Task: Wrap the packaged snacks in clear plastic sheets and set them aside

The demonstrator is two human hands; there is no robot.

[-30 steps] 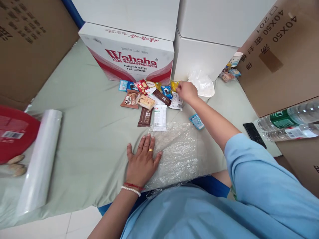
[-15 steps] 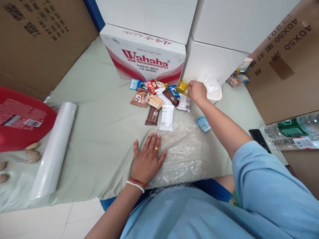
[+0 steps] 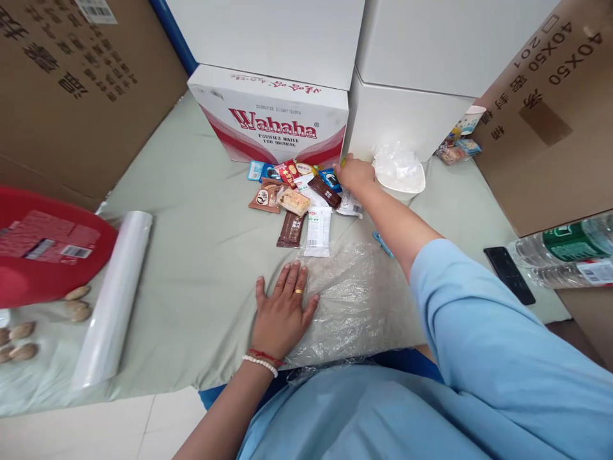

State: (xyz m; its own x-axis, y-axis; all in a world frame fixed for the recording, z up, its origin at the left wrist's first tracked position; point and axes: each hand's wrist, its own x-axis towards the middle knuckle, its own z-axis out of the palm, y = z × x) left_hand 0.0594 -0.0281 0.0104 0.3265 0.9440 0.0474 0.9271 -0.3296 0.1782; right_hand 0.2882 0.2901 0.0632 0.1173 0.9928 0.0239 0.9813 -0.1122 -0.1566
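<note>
My left hand (image 3: 281,313) lies flat with fingers spread, on the green cloth at the left edge of a clear plastic sheet (image 3: 354,306). At the right end of a pile of wrapped snacks, my right hand (image 3: 355,174) has its fingers closed on a yellow snack packet (image 3: 343,161), mostly hidden by the fingers. Close by are a blue packet (image 3: 330,179), a dark brown bar (image 3: 324,191) and a white packet (image 3: 350,204). Nearer me lie a white bar (image 3: 318,231), another brown bar (image 3: 290,230) and a clear-wrapped pastry (image 3: 294,201). My right forearm partly covers a light-blue packet (image 3: 383,244).
A Wahaba-style white-and-red water carton, printed Wahaha (image 3: 282,128), stands behind the snacks. Right of it is a white bowl (image 3: 407,182) holding clear plastic. A film roll (image 3: 115,300), red container (image 3: 52,249) and walnuts (image 3: 23,331) are left; phone (image 3: 509,275) and bottles (image 3: 569,246) right.
My right hand has moved left over the yellow packet, covering most of it, and my forearm now hides more of the light-blue packet. My left hand stays flat. The view has shifted slightly.
</note>
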